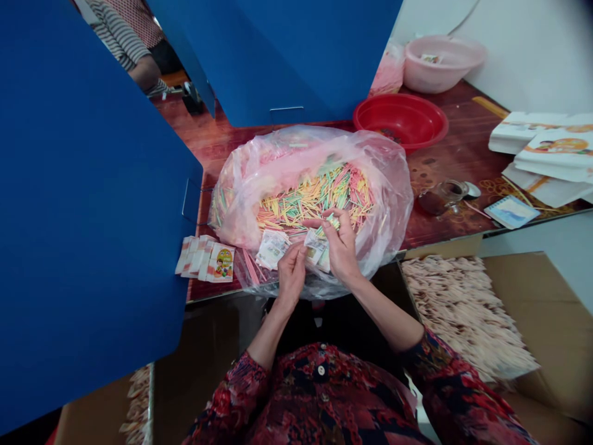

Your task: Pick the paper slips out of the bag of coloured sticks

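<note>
A large clear plastic bag (pixel 389 228) lies open in front of me, full of thin pastel sticks (pixel 296 204) in pink, yellow and green. My left hand (pixel 291 272) is closed in a pinch on the edge of a small printed packet (pixel 315 242). Between the bent fingers of my right hand (pixel 343 250) is a small bunch of sticks (pixel 332 221), just above that packet. More flat printed packets (pixel 272 247) lie on the bag's near edge, left of my hands. A few pink sticks (pixel 250 266) rest beside them.
Blue panels (pixel 102 185) stand left and behind. Colourful cards (pixel 222 262) lie at left. Rightward are a red basin (pixel 417 117), a pink basin (pixel 445 68), a glass jug (pixel 440 198) and white printed packages (pixel 556 148). A carton of packed packets (pixel 467 315) sits low right. Another person's arm (pixel 143 68) shows beyond.
</note>
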Demonstrator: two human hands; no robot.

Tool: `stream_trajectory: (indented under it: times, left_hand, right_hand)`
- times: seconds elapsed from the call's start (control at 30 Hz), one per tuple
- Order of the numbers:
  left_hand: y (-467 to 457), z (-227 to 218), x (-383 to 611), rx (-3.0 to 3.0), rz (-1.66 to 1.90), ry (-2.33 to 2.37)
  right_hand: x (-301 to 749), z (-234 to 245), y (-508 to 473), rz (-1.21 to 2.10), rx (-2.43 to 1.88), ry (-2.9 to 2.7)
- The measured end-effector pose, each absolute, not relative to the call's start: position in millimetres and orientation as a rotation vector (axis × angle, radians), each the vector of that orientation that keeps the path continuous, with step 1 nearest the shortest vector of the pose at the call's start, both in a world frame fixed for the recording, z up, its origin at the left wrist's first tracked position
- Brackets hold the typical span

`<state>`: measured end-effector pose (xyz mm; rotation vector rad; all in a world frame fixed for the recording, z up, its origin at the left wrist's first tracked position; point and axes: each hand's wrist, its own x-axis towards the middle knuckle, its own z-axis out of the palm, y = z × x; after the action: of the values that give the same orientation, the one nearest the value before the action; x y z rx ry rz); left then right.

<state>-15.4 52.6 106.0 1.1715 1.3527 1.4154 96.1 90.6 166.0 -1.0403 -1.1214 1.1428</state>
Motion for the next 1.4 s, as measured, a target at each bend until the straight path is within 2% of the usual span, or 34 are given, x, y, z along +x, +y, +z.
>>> stream_trajectory:
  times: [0.27, 0.5, 0.7, 0.8, 0.93, 1.03, 1.13, 1.23, 1.33, 1.4]
  left_hand:
    - [57, 107, -16, 1.004, 1.397, 1.332]
    - [66, 107, -20, 0.757, 1.449, 1.113]
    - [69, 113, -19, 0.48, 1.332, 1.009]
    - [65, 110, -16, 0.532, 1.309, 1.016]
    - [54, 102, -14, 0.837, 1.221, 1.011]
    - [46, 97, -27, 1.016, 1.215, 1.239]
    - [44, 97, -56, 1.312, 1.231, 1.776]
    - [51, 103, -84, 1.588, 0.961, 2.204]
    - [61, 108, -94, 1.599, 0.698, 2.329]
    - [65, 107, -95, 1.552, 0.685, 2.325]
  right_hand:
    - [111, 172, 98, 1.313, -0.878, -1.403]
    - [120, 154, 105, 1.13, -1.042, -1.401]
    - [118, 141, 102, 1.34, -1.077, -1.171]
    - [118, 142, 99, 1.379, -1.052, -1.18]
    - [122, 141, 97, 1.233, -1.145, -1.258]
    - [128, 133, 99, 1.104, -1.223, -1.241]
    - [133, 116, 102, 1.015, -1.298, -1.274]
    - [133, 93, 104, 0.917, -1.356, -1.368]
    - [130, 76, 105, 0.723, -1.461, -1.552]
    - [130, 71, 105, 0.543, -1.544, -1.679]
